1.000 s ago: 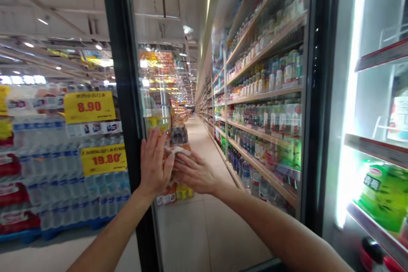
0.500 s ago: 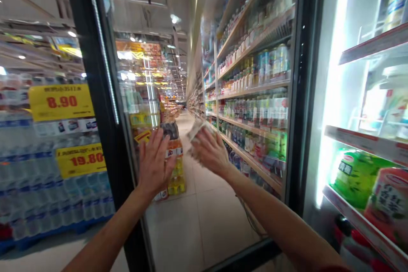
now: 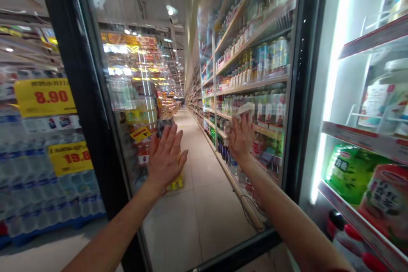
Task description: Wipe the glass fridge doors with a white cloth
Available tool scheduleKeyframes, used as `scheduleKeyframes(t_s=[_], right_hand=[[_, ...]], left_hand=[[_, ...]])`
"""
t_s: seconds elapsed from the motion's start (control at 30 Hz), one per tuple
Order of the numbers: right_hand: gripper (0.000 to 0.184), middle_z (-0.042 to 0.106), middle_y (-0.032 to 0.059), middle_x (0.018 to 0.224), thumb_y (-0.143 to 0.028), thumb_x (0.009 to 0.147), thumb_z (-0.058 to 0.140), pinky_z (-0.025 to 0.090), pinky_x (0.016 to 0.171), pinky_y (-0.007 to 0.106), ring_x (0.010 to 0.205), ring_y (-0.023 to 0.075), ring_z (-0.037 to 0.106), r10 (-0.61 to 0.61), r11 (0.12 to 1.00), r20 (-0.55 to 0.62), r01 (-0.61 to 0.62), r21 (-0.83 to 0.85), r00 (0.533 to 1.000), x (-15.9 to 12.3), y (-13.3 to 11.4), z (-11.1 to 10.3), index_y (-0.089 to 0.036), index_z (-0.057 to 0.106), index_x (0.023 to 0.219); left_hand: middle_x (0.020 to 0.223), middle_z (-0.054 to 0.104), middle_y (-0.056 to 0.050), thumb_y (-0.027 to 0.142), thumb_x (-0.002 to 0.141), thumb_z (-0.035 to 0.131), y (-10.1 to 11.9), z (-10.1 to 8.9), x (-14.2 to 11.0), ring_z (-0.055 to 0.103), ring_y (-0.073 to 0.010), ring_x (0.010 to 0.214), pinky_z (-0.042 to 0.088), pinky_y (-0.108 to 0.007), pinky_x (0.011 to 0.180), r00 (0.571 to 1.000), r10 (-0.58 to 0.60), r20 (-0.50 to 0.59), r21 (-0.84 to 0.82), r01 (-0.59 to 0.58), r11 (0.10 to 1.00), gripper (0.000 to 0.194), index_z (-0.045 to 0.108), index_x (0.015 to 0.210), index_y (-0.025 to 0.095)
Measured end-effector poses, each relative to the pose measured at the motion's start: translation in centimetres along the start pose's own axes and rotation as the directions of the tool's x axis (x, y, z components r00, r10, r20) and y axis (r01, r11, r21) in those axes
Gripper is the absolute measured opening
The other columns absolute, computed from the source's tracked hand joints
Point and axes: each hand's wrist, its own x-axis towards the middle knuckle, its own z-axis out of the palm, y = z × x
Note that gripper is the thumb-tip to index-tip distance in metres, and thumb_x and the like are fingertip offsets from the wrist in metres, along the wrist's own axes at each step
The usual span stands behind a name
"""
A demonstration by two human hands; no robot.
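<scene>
A glass door (image 3: 197, 204) in a black frame stands open in front of me. My left hand (image 3: 165, 155) lies against the left part of the pane, fingers stretched and palm to the glass, holding nothing. On the right part of the pane, my right hand (image 3: 240, 136) presses a crumpled pale cloth (image 3: 247, 109) to the glass. The cloth shows above and to the left of the fingers; the rest of it is under the palm. Motion blurs this hand somewhat.
Lit cooler shelves (image 3: 360, 136) hold a green drink pack (image 3: 353, 174) and a red one (image 3: 385, 199) at the right. Left of the door frame (image 3: 81, 106) are stacked water bottles (image 3: 41, 178) with yellow price signs (image 3: 44, 97). Shelves of drinks and a tiled aisle show through the glass.
My right hand has slid the cloth to the right and slightly up across the glass. My left hand appears a little further right, still flat on the pane.
</scene>
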Motion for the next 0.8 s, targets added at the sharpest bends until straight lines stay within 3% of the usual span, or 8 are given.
scheduleKeyframes(t_s=[0.07, 0.2, 0.27, 0.37, 0.43, 0.5, 0.67, 0.8], right_hand=[[0.042, 0.040, 0.0146, 0.140, -0.022, 0.088, 0.037, 0.026, 0.106, 0.051, 0.139, 0.0262, 0.017, 0.065, 0.998, -0.009, -0.065, -0.008, 0.998, -0.1, 0.0, 0.0, -0.018, 0.045, 0.129], [0.036, 0.050, 0.0056, 0.133, -0.025, 0.083, 0.050, 0.021, 0.111, 0.045, 0.139, 0.0225, 0.019, -0.335, 0.936, 0.149, 0.310, 0.166, 0.930, -4.1, -1.7, -1.0, -0.025, 0.054, 0.120], [0.035, 0.053, 0.0034, 0.131, -0.025, 0.082, 0.053, 0.019, 0.113, 0.044, 0.138, 0.0209, 0.022, -0.411, 0.904, 0.159, 0.378, 0.199, 0.898, -5.5, -1.2, -1.3, -0.027, 0.056, 0.116], [0.041, 0.045, 0.0094, 0.137, -0.021, 0.085, 0.045, 0.022, 0.110, 0.048, 0.139, 0.0234, 0.020, -0.107, 0.993, 0.084, 0.103, 0.058, 0.991, -4.6, 1.0, -1.2, -0.024, 0.048, 0.126], [0.045, 0.037, 0.0136, 0.142, -0.019, 0.087, 0.040, 0.026, 0.107, 0.051, 0.139, 0.0261, 0.018, 0.097, 0.995, 0.005, -0.097, -0.009, 0.995, -3.6, 1.6, -1.0, -0.020, 0.042, 0.132], [0.045, 0.036, 0.0138, 0.143, -0.018, 0.086, 0.041, 0.027, 0.106, 0.051, 0.139, 0.0271, 0.018, 0.079, 0.997, 0.007, -0.079, 0.004, 0.997, -3.8, 0.6, -0.9, -0.020, 0.043, 0.131], [0.038, 0.049, 0.0038, 0.134, -0.019, 0.081, 0.050, 0.022, 0.112, 0.045, 0.138, 0.0219, 0.021, -0.316, 0.942, 0.134, 0.295, 0.158, 0.939, -7.4, -1.8, -1.1, -0.027, 0.055, 0.118], [0.045, 0.037, 0.0114, 0.142, -0.020, 0.086, 0.041, 0.025, 0.108, 0.053, 0.138, 0.0254, 0.020, 0.038, 0.999, 0.031, -0.038, 0.019, 0.999, -6.7, 2.5, -1.0, -0.023, 0.043, 0.131]], left_hand=[[0.141, 0.035, -0.011, 0.031, 0.085, 0.051, 0.1, 0.1, -0.1, 0.024, -0.0216, 0.135, 0.012, -0.045, 0.112, 1.000, -0.008, -0.002, 0.003, 0.008, 1.000, 0.065, 0.022, 0.141, 0.020], [0.140, 0.037, -0.010, 0.029, 0.085, 0.051, 0.2, 0.1, -0.5, 0.025, -0.0208, 0.135, 0.012, -0.043, 0.112, 0.999, 0.035, 0.019, 0.007, -0.035, 0.999, 0.065, 0.021, 0.142, 0.020], [0.139, 0.039, -0.010, 0.029, 0.085, 0.051, 0.3, 0.1, -0.7, 0.026, -0.0200, 0.134, 0.013, -0.042, 0.112, 0.997, 0.073, 0.036, -0.001, -0.073, 0.997, 0.065, 0.020, 0.142, 0.020], [0.138, 0.040, -0.009, 0.028, 0.085, 0.050, 0.6, 0.2, -1.0, 0.026, -0.0195, 0.134, 0.013, -0.041, 0.112, 0.995, 0.095, 0.034, -0.007, -0.094, 0.996, 0.066, 0.018, 0.142, 0.020], [0.139, 0.039, -0.010, 0.027, 0.084, 0.050, 0.9, 0.2, -1.1, 0.027, -0.0201, 0.134, 0.013, -0.042, 0.112, 0.996, 0.088, 0.029, -0.001, -0.088, 0.996, 0.067, 0.018, 0.142, 0.019], [0.139, 0.039, -0.010, 0.027, 0.084, 0.050, 1.3, 0.4, -1.4, 0.027, -0.0211, 0.134, 0.014, -0.043, 0.112, 0.996, 0.081, 0.038, -0.006, -0.081, 0.997, 0.066, 0.019, 0.142, 0.019], [0.138, 0.041, -0.010, 0.027, 0.085, 0.047, 2.3, 0.8, -2.5, 0.029, -0.0211, 0.133, 0.013, -0.041, 0.112, 0.995, 0.068, 0.069, -0.035, -0.066, 0.997, 0.061, 0.024, 0.141, 0.018], [0.137, 0.042, -0.009, 0.027, 0.085, 0.046, 2.6, 1.0, -2.8, 0.030, -0.0205, 0.133, 0.011, -0.041, 0.113, 0.996, 0.063, 0.067, -0.024, -0.061, 0.998, 0.058, 0.028, 0.140, 0.018]])
